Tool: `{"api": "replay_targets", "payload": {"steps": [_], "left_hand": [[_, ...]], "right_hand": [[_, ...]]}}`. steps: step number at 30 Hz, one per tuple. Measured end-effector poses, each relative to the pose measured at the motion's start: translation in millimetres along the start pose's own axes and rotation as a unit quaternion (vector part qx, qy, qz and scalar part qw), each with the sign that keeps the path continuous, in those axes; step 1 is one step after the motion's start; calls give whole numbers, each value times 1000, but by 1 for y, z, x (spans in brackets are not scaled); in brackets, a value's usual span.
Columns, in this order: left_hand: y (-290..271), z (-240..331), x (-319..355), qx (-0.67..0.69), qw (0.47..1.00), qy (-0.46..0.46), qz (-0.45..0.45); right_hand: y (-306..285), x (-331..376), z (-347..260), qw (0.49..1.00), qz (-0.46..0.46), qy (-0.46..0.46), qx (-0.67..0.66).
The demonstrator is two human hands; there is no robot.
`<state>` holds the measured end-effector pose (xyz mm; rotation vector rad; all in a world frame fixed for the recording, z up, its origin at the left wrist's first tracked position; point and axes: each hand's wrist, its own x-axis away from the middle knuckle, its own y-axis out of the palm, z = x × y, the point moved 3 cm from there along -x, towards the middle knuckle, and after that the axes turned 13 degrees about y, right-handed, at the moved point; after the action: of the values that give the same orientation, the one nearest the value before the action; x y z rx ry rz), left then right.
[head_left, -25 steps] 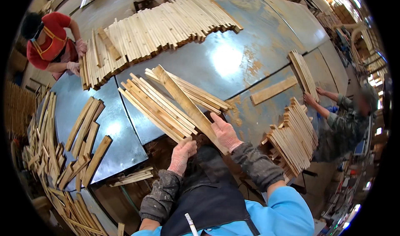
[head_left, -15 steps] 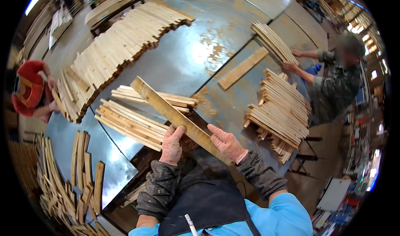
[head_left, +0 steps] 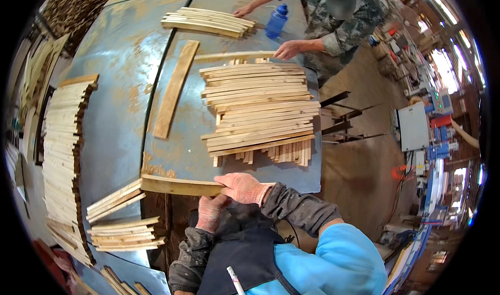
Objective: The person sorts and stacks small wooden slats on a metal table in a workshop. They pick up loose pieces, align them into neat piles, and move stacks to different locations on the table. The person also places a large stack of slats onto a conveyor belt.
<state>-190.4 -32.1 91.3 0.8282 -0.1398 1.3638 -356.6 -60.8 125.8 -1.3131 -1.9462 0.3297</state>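
A long wooden strip lies roughly level across the table's near edge, its left end close to a small bundle of strips. My right hand, in a pinkish knitted glove, closes over it towards its right end. Just below, my left hand, gloved too, is closed at the strip's lower edge, fingers partly hidden. The two hands nearly touch. Beyond them is a stack of pale wooden strips, laid mostly crosswise over others beneath.
A co-worker's hand holds a strip behind the stack; the other hand touches a bundle. A blue bottle stands between. One wide board lies on the metal table. Small bundles and a long row of strips sit left.
My view has turned right. The strip has swung from slanting to nearly level, and my hands have come together on it. The co-worker's hand has moved from the bundle to a strip.
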Motion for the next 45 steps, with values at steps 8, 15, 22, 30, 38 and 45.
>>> {"api": "replay_targets", "payload": {"steps": [8,15,22,30,38,45], "left_hand": [[53,-38,-44,-116,963,-210,-125],[63,-106,-127,57,975,-202,-74],[87,-101,-173,80,979,-188,-3],[97,-87,-174,87,980,-176,42],[93,-64,-150,-71,959,-212,-172],[-7,-21,-69,-102,968,-174,-151]], "right_hand": [[-60,20,137,946,130,91,282],[-80,23,161,903,362,51,224],[9,92,179,960,130,243,-48],[24,113,202,932,-4,350,-94],[20,91,200,924,-56,362,-106],[31,20,130,965,-135,222,36]]}}
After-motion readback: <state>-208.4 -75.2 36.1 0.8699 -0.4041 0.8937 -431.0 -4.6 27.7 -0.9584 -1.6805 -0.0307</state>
